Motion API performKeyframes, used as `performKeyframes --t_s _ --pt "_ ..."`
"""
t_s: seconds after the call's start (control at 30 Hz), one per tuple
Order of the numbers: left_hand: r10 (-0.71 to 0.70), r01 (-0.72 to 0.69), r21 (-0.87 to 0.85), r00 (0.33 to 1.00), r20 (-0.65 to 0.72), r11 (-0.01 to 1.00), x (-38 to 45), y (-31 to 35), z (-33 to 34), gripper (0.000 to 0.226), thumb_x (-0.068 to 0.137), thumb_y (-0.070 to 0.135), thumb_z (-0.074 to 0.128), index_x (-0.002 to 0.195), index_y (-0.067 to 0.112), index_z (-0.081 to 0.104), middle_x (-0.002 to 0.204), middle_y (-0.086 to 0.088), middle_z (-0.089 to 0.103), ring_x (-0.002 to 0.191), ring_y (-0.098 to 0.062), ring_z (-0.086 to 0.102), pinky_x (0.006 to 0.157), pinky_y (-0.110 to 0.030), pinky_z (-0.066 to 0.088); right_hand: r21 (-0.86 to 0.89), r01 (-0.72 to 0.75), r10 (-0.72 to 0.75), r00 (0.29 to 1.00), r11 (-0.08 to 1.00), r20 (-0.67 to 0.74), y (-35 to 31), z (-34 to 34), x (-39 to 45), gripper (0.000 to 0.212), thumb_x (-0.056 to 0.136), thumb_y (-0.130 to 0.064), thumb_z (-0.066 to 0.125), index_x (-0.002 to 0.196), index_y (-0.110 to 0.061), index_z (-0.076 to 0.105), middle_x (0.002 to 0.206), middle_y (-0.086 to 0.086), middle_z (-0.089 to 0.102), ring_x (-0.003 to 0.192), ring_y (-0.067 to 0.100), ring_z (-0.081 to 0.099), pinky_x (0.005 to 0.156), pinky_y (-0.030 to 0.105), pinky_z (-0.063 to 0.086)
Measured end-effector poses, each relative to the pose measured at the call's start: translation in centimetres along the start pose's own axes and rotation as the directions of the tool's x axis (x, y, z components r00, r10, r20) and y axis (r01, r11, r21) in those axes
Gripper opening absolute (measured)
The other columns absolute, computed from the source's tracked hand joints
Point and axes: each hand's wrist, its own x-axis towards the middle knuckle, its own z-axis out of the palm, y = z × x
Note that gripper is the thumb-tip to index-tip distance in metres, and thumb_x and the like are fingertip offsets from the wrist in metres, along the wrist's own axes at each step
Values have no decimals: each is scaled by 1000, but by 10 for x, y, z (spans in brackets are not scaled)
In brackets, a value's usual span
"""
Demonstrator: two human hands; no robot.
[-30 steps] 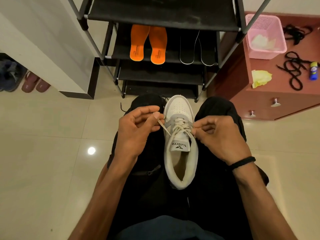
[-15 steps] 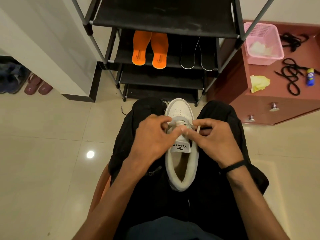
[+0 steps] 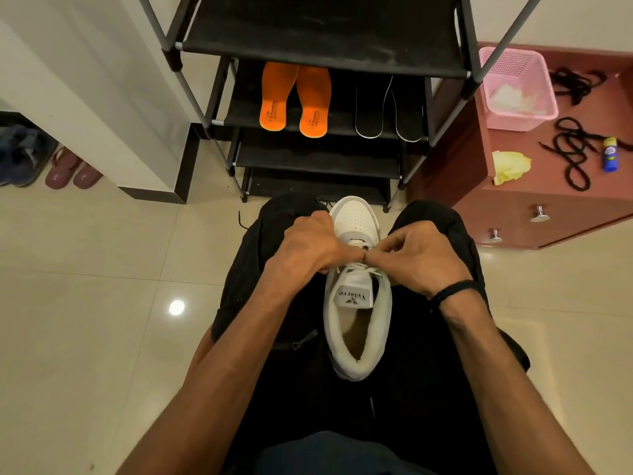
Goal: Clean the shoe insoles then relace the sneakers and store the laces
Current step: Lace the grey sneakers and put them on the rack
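Observation:
A white sneaker (image 3: 356, 323) lies toe-away between my knees on my lap. Its cream lace (image 3: 356, 267) crosses above the tongue. My left hand (image 3: 308, 248) and my right hand (image 3: 414, 258) meet over the eyelets, fingertips touching, each pinching a part of the lace. A pair of orange insoles (image 3: 294, 97) and a pair of black insoles (image 3: 388, 108) lie on a middle shelf of the black shoe rack (image 3: 322, 29). Black laces (image 3: 572, 156) lie loose on the red-brown cabinet (image 3: 548, 207).
A pink basket (image 3: 517, 87) holding white cloth, a yellow cloth (image 3: 508, 166) and a small blue bottle (image 3: 609, 154) sit on the cabinet at right. Slippers (image 3: 73, 171) and dark shoes lie at far left by a white wall. Glossy tile floor surrounds me.
My hands came together from apart, where each held a lace end out to the side, and now pinch the lace close over the eyelets. The view shifted slightly.

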Motion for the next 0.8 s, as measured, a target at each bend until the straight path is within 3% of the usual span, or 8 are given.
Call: performKeyframes --t_s 0.1,0.23,0.4,0.47,0.53,0.63,0.7,0.8 --pt "40 -39 -131 999 7 991 0 -9 -5 59 74 48 85 121 17 66 106 -1 74 76 -15 77 76 -36 66 92 -54 51 998 994 36 4 1 4 26 68 -46 85 68 -21 78 66 -5 74 67 13 73 70 40 64" --pt "101 -96 -269 995 6 958 -4 -16 -6 44 81 38 83 120 19 72 103 3 75 74 -12 78 79 -36 66 56 -43 43 999 997 6 -1 3 8 42 56 -61 81 65 -20 77 63 -5 73 65 14 72 69 40 64" --pt "135 -120 -315 990 27 942 -6 -26 -10 44 88 43 79 126 22 71 113 5 73 79 -10 78 81 -37 65 43 171 -163 976 984 -144 5 -1 -6 31 74 -54 83 82 -25 78 76 -11 72 71 5 67 71 33 61" --pt "194 -202 -272 979 -55 941 -19 -30 -8 41 94 54 69 124 26 71 118 8 73 87 -8 75 89 -37 62 11 320 -313 934 948 -175 9 0 -26 55 67 -63 83 107 -25 75 100 -15 65 89 2 63 80 23 55" --pt "258 -290 -228 953 -161 929 -35 -35 -3 39 100 53 60 131 30 69 128 11 71 93 0 68 89 -23 56 -118 462 -474 872 879 -123 15 8 -46 73 65 -58 86 127 -25 66 119 -13 56 108 6 53 93 19 46" --pt "277 -336 -181 918 -285 924 -51 -41 5 37 106 35 56 143 28 61 135 10 68 88 5 60 72 1 42 -414 496 -567 822 764 -62 24 29 -61 102 62 -49 91 148 -19 45 142 -3 40 127 20 40 103 32 47" --pt "276 -356 -198 898 -342 913 -54 -45 8 35 108 27 54 142 25 62 131 7 70 93 0 66 80 -4 48 -540 416 -533 843 732 -73 25 40 -63 120 57 -45 94 155 -14 32 150 5 32 133 28 38 105 42 47" --pt "240 -360 -272 890 -387 893 -52 -49 10 34 108 20 52 140 22 64 130 5 69 91 -3 72 90 -26 61 -646 300 -444 893 702 -68 12 49 -63 132 54 -35 96 158 -10 18 155 12 25 135 35 33 106 52 44"
